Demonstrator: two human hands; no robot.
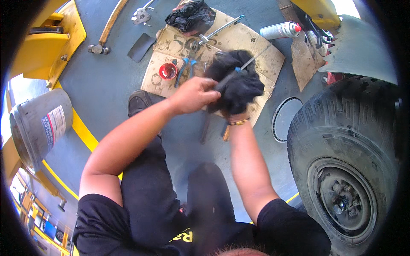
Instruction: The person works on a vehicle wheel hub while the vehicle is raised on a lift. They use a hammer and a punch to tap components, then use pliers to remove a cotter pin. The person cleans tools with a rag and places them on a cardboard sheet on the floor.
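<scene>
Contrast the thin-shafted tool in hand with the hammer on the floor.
The thin-shafted tool is in the left hand; the hammer lies on the floor. The thin-shafted tool's handle looks dark with a blue end; the hammer's is wooden. Both have metal parts.

I see on my remote view a black T-shirt (pixel 230 239) with short sleeves (pixel 100 213) and bright yellow lettering (pixel 184 237) across the front. The arms (pixel 128 132) are bare, down to the left hand (pixel 194 96). I make out a beaded bracelet (pixel 238 122), dark and gold, circling the right wrist (pixel 240 131). The trousers (pixel 147 183) and shoe (pixel 139 103) are dark.
</scene>
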